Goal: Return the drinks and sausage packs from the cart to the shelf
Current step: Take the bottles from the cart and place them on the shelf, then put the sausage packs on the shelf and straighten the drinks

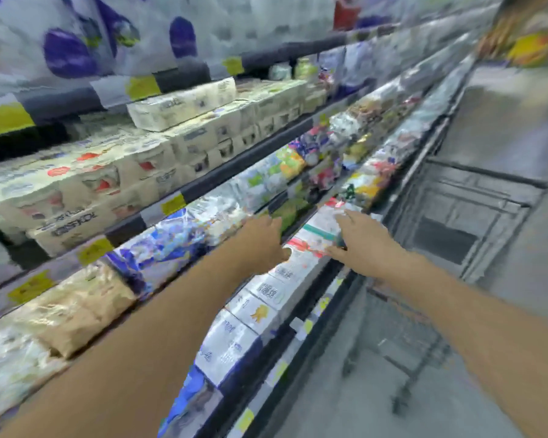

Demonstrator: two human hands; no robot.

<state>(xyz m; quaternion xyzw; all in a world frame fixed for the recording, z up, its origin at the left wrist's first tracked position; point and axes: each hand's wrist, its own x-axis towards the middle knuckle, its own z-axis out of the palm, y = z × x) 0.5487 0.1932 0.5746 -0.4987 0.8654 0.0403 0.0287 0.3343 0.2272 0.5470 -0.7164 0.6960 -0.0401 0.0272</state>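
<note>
A long chilled shelf unit (222, 172) is seen along the left side, running away toward the upper right; the whole view is smeared by motion blur. Its upper tier is stocked with cream multipacks (184, 105) stacked in rows. The tier below is filled with shiny foil and plastic bags (178, 235), with a tan bag (86, 308) nearer the camera. The lowest tier in view is lined with white cartons (260, 308) set side by side along its front edge. Yellow price tags (173, 204) are fixed along the shelf rails.

A shopping cart (465, 222) is parked on the grey floor (503, 128) to the right, just beside the shelf unit. Its wire basket is seen from above, and its contents cannot be made out through the blur.

Two bare forearms are extended from the bottom of the frame toward the lowest tier. A white pack with red and green marks (320, 229) is located at the front of that tier, between the two hands, in line with the white cartons. Whether it is a drink pack or a sausage pack cannot be told.

The left hand (263, 238) is placed at the near left side of this pack, fingers partly curled, the thumb touching the pack's near end. The right hand (361, 241) is spread with fingers extended over the pack's right side, fingertips touching or just above it. A firm grip by either hand cannot be confirmed.
</note>
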